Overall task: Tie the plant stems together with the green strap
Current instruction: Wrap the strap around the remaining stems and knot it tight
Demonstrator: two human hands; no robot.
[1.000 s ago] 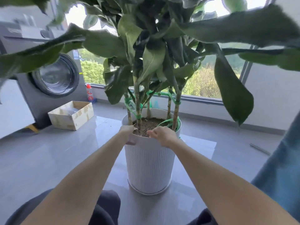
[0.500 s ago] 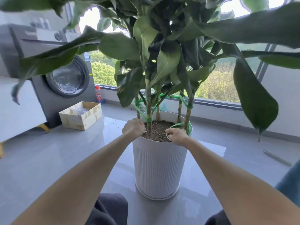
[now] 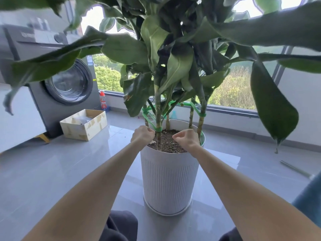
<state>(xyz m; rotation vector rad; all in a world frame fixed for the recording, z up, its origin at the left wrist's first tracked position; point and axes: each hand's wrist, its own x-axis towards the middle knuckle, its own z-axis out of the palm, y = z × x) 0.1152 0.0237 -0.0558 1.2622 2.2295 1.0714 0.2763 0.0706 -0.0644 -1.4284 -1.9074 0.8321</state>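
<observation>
Two hands work low over the pot, both with fingers curled. The left hand (image 3: 142, 136) sits at the near-left rim, and its fingertips meet the strap (image 3: 158, 129) where it wraps the front stem (image 3: 157, 112); they appear to pinch it there. The right hand (image 3: 187, 139) hovers over the soil (image 3: 167, 145) with thumb and forefinger drawn together, but I cannot tell whether anything is between them. From the wrap, the strap climbs left, crosses behind the stems (image 3: 191, 115) and comes down to a second wrap on the right one, so it already rings the cluster. A bit of green also shows just beside the right wrist at the rim of the pot (image 3: 169, 180).

The step in hand looks like closing the ring at the front stem. Next, the loose end likely has to be pulled snug and knotted or tucked, with steady tension so the wraps do not slide down the smooth stems.
</observation>
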